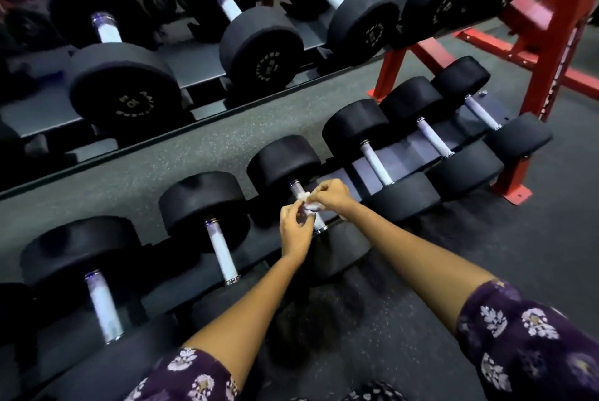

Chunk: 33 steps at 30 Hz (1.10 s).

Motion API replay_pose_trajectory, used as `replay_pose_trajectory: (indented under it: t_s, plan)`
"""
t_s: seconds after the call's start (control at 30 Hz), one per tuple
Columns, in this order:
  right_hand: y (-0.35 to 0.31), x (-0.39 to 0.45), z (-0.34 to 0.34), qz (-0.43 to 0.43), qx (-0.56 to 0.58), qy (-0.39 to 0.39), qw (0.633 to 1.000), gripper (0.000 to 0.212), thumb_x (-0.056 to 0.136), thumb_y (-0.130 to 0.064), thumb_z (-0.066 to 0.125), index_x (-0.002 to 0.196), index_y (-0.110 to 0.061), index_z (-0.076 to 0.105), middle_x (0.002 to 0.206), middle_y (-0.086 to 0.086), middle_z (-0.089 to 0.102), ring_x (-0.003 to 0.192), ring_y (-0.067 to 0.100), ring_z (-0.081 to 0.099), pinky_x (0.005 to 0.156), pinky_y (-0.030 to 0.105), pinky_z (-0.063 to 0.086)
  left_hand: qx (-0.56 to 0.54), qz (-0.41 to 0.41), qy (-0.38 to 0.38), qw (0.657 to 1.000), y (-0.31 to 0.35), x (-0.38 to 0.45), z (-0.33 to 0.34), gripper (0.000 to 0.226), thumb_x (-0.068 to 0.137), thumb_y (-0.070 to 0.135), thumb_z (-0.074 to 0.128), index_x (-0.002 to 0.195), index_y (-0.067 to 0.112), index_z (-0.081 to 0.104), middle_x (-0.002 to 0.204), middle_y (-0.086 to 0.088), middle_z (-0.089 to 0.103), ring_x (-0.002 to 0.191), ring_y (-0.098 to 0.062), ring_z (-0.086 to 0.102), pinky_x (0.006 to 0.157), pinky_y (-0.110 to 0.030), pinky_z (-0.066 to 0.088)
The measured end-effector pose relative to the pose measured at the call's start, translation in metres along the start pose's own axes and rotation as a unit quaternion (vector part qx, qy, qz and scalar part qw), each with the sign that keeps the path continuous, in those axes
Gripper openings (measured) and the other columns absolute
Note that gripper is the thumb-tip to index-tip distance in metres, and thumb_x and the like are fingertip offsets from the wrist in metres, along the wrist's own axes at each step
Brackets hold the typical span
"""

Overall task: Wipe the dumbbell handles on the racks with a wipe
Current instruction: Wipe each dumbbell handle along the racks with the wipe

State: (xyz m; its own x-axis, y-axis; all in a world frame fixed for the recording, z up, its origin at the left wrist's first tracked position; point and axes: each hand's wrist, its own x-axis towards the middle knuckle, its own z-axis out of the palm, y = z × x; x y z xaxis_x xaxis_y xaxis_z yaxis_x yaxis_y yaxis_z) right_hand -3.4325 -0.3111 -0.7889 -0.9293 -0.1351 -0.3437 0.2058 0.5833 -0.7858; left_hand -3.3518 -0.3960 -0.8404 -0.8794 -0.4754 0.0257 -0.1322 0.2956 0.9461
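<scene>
The dumbbell heads (283, 159) looked matt black rubber, the handles (223, 253) pale rough metal, the rack frame (565, 31) glossy red paint.

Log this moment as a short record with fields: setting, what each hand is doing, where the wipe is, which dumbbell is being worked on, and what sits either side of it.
setting: lower black dumbbell rack with red frame, another row above
left hand: pinches the small white wipe
right hand: pinches the same wipe
wipe position: over the pale metal dumbbell handle
dumbbell: third from the left on the lower row as seen
neighbours: bare pale handle to the left, another to the right
</scene>
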Motion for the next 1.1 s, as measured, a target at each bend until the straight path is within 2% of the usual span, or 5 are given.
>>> replay_pose_trajectory:
  t_s: [0.23,0.33,0.6,0.83,1.1]
  plan:
    - [-0.001,0.02,-0.024,-0.054,-0.009,-0.169,0.984,0.023,0.074,0.009,0.067,0.069,-0.011,0.056,0.05,-0.001,0.053,0.037,0.002,0.046,0.037,0.013,0.039,-0.142,-0.123,0.08,0.979,0.006,0.007,0.022,0.021,0.088,-0.001,0.065,0.081,0.018,0.06,0.082,-0.001,0.062,0.072,-0.008,0.057,0.08,-0.039,0.052]
    - [0.007,0.034,-0.031,-0.067,-0.006,-0.211,0.975,0.024,0.077,0.011,0.064,0.075,-0.012,0.058,0.061,0.002,0.053,0.036,0.0,0.051,0.039,0.012,0.042,-0.105,-0.145,0.14,0.974,0.003,0.004,0.032,0.015,0.088,-0.001,0.064,0.094,0.011,0.059,0.096,-0.006,0.061,0.073,-0.008,0.055,0.076,-0.022,0.048]
    - [0.035,0.061,-0.02,-0.154,-0.087,-0.097,0.98,0.015,0.078,-0.01,0.068,0.066,-0.017,0.063,0.064,0.005,0.059,0.057,0.003,0.055,0.055,0.025,0.043,0.228,0.059,0.005,0.972,-0.019,-0.055,0.049,0.032,0.091,0.03,0.053,0.11,0.005,0.061,0.106,-0.007,0.06,0.101,-0.022,0.056,0.092,-0.024,0.032]
    - [0.043,0.073,0.003,-0.215,-0.183,-0.071,0.957,0.008,0.078,-0.009,0.059,0.084,-0.008,0.065,0.091,0.014,0.064,0.089,0.032,0.06,0.066,0.032,0.041,0.277,0.067,0.073,0.956,-0.024,-0.05,0.063,0.029,0.082,0.032,0.042,0.088,0.005,0.054,0.085,-0.009,0.052,0.081,-0.025,0.048,0.078,-0.036,0.038]
    - [0.053,0.072,0.019,-0.258,-0.215,-0.09,0.937,0.019,0.084,-0.017,0.064,0.093,-0.003,0.072,0.103,0.011,0.059,0.093,0.024,0.059,0.08,0.034,0.048,0.234,0.055,0.08,0.967,-0.029,-0.032,0.063,0.033,0.09,0.035,0.038,0.075,0.008,0.048,0.076,-0.01,0.051,0.072,-0.029,0.049,0.068,-0.042,0.04]
